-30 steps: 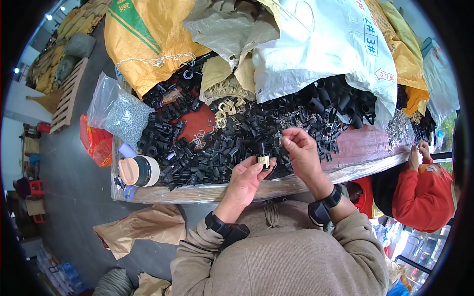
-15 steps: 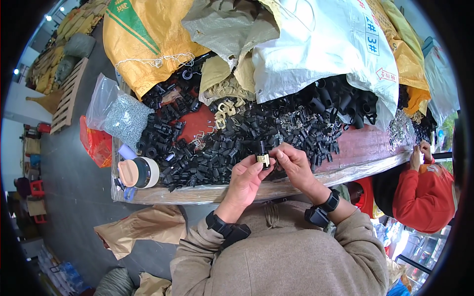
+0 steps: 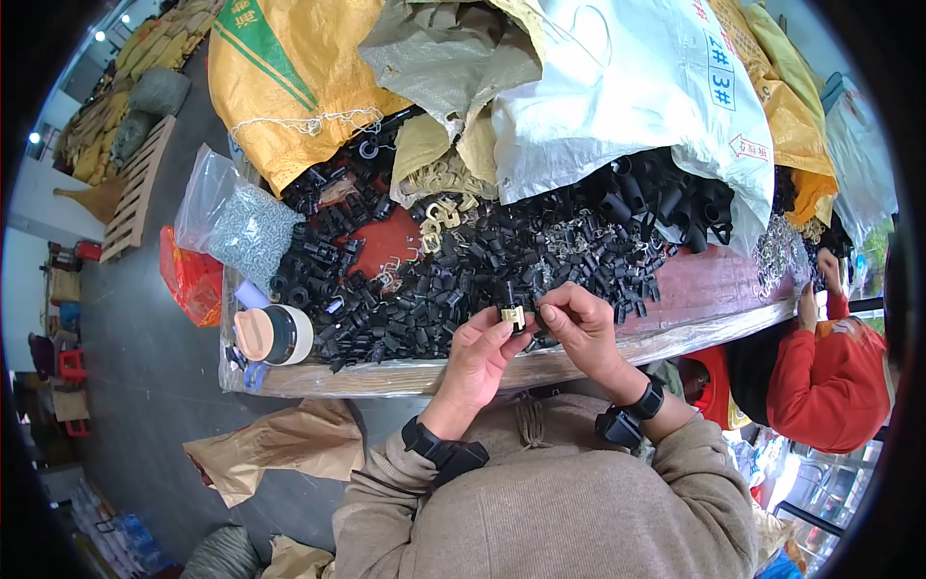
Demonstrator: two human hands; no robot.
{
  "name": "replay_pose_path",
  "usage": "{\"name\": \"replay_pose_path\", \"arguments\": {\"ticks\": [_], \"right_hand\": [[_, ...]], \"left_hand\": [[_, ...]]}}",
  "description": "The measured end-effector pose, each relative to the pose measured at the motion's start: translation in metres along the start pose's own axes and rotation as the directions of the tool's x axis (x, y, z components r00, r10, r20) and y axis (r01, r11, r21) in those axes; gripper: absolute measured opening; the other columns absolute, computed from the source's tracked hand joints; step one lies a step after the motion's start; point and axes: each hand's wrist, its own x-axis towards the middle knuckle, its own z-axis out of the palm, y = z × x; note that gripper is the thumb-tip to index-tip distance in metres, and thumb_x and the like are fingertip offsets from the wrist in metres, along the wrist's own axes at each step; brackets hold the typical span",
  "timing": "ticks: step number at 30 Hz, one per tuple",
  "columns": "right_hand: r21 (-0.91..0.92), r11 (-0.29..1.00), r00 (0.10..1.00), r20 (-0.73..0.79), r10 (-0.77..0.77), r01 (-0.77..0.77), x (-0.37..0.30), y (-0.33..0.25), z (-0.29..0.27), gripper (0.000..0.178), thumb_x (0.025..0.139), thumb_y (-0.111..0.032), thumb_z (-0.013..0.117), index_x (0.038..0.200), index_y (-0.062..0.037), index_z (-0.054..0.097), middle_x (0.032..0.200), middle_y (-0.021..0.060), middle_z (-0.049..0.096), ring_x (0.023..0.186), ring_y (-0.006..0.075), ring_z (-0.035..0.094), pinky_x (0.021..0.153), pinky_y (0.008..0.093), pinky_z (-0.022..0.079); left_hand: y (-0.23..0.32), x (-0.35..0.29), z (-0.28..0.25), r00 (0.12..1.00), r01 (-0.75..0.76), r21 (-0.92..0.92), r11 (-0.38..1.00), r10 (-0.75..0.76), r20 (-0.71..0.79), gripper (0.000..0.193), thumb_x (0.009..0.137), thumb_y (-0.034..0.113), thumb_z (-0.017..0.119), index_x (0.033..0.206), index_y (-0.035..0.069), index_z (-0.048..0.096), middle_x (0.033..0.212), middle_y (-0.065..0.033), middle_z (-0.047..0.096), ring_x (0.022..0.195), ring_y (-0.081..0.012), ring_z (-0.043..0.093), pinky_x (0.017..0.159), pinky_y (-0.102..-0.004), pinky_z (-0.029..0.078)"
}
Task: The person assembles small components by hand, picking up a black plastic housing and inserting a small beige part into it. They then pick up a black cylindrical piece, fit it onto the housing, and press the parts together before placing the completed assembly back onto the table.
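My left hand (image 3: pixel 475 353) is closed round a black tubular plastic part with a cream clip (image 3: pixel 512 316) on it, held upright near the table's front edge. Just right of it, my right hand (image 3: pixel 584 333) has thumb and forefinger pinched together; whatever lies between them is too small to name. Its fingertips are close to the clip. Beyond both hands spreads a heap of small black plastic pieces (image 3: pixel 424 304). Several cream clips (image 3: pixel 439 217) lie farther back, in front of an opened sack.
Large sacks, one yellow (image 3: pixel 289 87) and one white (image 3: pixel 627 96), line the table's back. A bag of screws (image 3: pixel 251 227) and a cup with a pink lid (image 3: pixel 275 335) stand at left. Black tubes (image 3: pixel 666 198) spill out back right. A co-worker in red (image 3: pixel 830 381) sits at right.
My right hand has shifted slightly right, away from the clip, with its fingers a little more raised. The left hand stays nearly still. The co-worker's hands have moved apart, one going up.
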Motion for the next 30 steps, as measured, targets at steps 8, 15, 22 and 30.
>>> {"name": "replay_pose_path", "arguments": {"ticks": [8, 15, 22, 30], "right_hand": [[0.146, 0.988, 0.998, -0.035, 0.047, -0.042, -0.006, -0.019, 0.002, 0.01, 0.083, -0.01, 0.053, 0.081, -0.0002, 0.053, 0.067, -0.0003, 0.049, 0.054, 0.0033, 0.043, 0.047, 0.0164, 0.035], [-0.062, 0.997, 0.99, -0.134, -0.042, 0.034, -0.01, -0.022, 0.007, 0.003, 0.077, -0.002, 0.056, 0.079, 0.0, 0.054, 0.066, 0.0058, 0.051, 0.057, 0.0136, 0.048, 0.05, 0.0235, 0.038], [-0.219, 0.957, 0.963, -0.147, -0.225, 0.19, -0.009, -0.016, 0.009, 0.007, 0.073, 0.003, 0.056, 0.078, -0.0011, 0.053, 0.069, 0.0074, 0.051, 0.06, 0.0193, 0.048, 0.052, 0.0261, 0.039], [-0.271, 0.933, 0.961, -0.08, -0.266, 0.236, -0.009, -0.006, 0.006, 0.009, 0.07, 0.003, 0.058, 0.075, -0.0014, 0.052, 0.07, 0.0085, 0.051, 0.062, 0.0205, 0.049, 0.053, 0.0278, 0.04]], "left_hand": [[-0.003, -0.004, 0.009, 0.998, 0.065, 0.056, 0.996, -0.065, 0.001, 0.024, 0.078, 0.012, 0.057, 0.1, 0.001, 0.053, 0.095, -0.0059, 0.058, 0.087, -0.0142, 0.056, 0.08, -0.0253, 0.046], [-0.01, -0.007, 0.011, 0.995, 0.084, 0.112, 0.99, -0.078, -0.056, 0.021, 0.075, 0.01, 0.062, 0.094, 0.004, 0.055, 0.086, -0.0009, 0.056, 0.079, -0.0096, 0.055, 0.076, -0.0252, 0.046], [-0.011, -0.007, 0.01, 0.993, 0.119, 0.119, 0.986, -0.116, -0.031, 0.016, 0.078, 0.012, 0.058, 0.092, 0.003, 0.055, 0.089, -0.0026, 0.056, 0.08, -0.0121, 0.056, 0.076, -0.0285, 0.048], [-0.012, -0.002, 0.014, 0.992, 0.126, 0.161, 0.979, -0.125, -0.015, 0.02, 0.082, 0.017, 0.054, 0.095, 0.002, 0.053, 0.091, -0.0051, 0.056, 0.08, -0.0133, 0.056, 0.073, -0.0275, 0.048]]}}
